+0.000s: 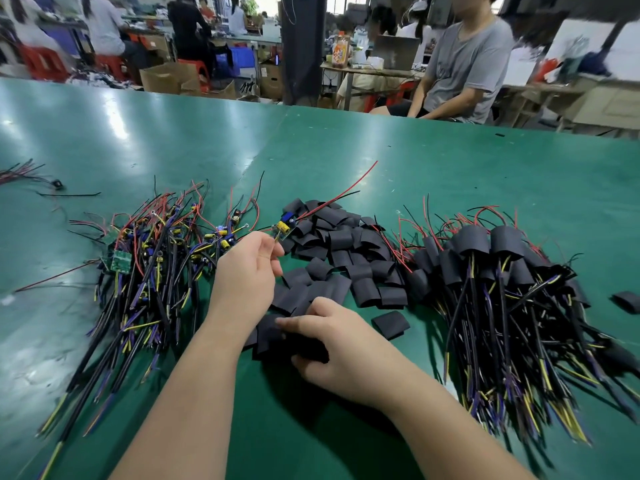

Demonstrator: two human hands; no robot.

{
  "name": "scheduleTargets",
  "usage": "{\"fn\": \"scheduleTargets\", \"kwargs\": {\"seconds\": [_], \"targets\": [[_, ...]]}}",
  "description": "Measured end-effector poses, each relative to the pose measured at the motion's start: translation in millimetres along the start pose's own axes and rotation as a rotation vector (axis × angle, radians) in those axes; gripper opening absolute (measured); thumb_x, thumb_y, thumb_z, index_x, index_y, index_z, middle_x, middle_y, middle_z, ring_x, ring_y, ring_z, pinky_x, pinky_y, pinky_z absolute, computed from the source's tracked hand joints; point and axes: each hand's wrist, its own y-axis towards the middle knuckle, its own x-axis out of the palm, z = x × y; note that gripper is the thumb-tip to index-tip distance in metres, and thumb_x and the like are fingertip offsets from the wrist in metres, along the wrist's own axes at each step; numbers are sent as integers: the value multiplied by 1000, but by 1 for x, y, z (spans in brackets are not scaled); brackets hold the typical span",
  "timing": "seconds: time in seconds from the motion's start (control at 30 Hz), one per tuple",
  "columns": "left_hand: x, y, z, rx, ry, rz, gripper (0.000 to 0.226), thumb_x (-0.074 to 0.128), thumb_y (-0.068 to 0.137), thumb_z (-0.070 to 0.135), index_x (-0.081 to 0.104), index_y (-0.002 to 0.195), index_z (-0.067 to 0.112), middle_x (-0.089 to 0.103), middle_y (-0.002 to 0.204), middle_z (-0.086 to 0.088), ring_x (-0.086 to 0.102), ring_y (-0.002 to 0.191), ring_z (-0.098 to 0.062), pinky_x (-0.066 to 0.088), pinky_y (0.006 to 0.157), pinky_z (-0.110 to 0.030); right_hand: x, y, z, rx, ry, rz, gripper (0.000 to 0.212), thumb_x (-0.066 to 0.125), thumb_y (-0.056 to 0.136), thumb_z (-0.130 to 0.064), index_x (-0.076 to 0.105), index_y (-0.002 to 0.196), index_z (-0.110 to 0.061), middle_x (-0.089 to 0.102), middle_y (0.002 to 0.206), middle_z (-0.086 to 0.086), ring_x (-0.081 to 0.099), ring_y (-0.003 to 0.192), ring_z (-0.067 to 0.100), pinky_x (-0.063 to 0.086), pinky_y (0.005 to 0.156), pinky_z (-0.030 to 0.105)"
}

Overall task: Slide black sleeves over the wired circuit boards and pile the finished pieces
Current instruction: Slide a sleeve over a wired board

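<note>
one board held up, one sleeve being picked from the heap

the left hand [246, 268] pinched a wired board [284, 230] by its lower end, lifted clear of the table [450, 174], seemingly so a sleeve could go over it. the right hand [332, 344] curled its fingers round a black sleeve [270, 336] at the near edge of the sleeve heap [346, 247]. bare boards [156, 258] lay to the left and the finished pile [502, 271] to the right, likely to keep each reach short.
</note>
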Motion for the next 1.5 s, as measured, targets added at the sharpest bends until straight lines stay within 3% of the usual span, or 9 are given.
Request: {"fn": "scheduleTargets", "kwargs": {"seconds": [0.13, 0.3, 0.43, 0.53, 0.63, 0.93, 1.07, 1.33, 1.5], "targets": [[1, 1, -2, -20, -84, -40, 36, 37, 103, 27, 53, 70, 28, 57, 56, 12, 49, 53, 0, 38, 58, -22, -10, -3, 13, 160, 222, 27, 93, 82, 70, -35, 29, 147, -40, 48, 110, -20, 44, 89, -23, 29, 83, -1], [-1, 0, 2, -24, -276, -147, 37, 37, 102, 30, 56, 70, 29, 58, 60, 16, 48, 61, -10, 44, 68, -39, -41, -1, 29, 254, 595, 419, 55, 87, 60, -28, 65, 110, -25, 72, 105, -8, 66, 95, 6, 51, 85, 22], [-3, 0, 7, 22, -326, -231, 32, 37, 99, 34, 56, 74, 26, 55, 58, 14, 44, 52, -3, 36, 56, -27, -65, -2, 37, 389, 1521, 836, 35, 75, 59, -27, 66, 89, -11, 74, 85, 4, 69, 78, 15, 55, 62, 20], [-4, -2, 9, 57, -370, -262, 36, 36, 104, 21, 55, 73, 26, 54, 58, 12, 44, 51, -1, 36, 51, -14, -70, -4, 36, 420, 1827, 878, 39, 67, 67, -34, 64, 97, -9, 73, 87, 5, 70, 72, 10, 48, 45, 13], [-4, -5, 13, 55, -420, -295, 35, 35, 103, 16, 56, 75, 20, 54, 58, 12, 45, 53, 1, 37, 50, -7, -73, -2, 33, 367, 2015, 982, 34, 65, 75, -31, 63, 93, -3, 74, 86, 10, 72, 75, 16, 56, 58, 20], [2, -9, 16, 104, -364, -330, 34, 35, 103, 16, 53, 74, 12, 52, 57, 11, 43, 51, 2, 34, 51, -8, -82, -1, 29, 193, 2148, 902, 31, 64, 69, -34, 75, 69, -5, 74, 84, 10, 73, 74, 15, 57, 57, 24], [1, -9, 15, 104, -247, -310, 33, 38, 103, 18, 53, 74, 12, 50, 56, 9, 43, 51, 2, 35, 52, -10, -83, -4, 31, 152, 2156, 878, 35, 65, 69, -35, 72, 82, -4, 74, 89, 11, 73, 76, 15, 58, 59, 24], [-2, -10, 16, 175, -46, -282, 33, 42, 101, 18, 53, 70, 21, 52, 54, 9, 49, 55, -2, 36, 56, -16, -83, -2, 35, 302, 2100, 999, 36, 66, 77, -34, 74, 61, -3, 74, 80, 10, 72, 70, 16, 58, 59, 22], [-4, -10, 17, 195, -27, -297, 32, 42, 101, 18, 54, 71, 23, 54, 55, 7, 53, 59, -3, 38, 58, -14, -82, 0, 38, 377, 2103, 1023, 36, 64, 83, -37, 64, 87, -2, 73, 80, 11, 72, 70, 15, 57, 60, 21]]}}
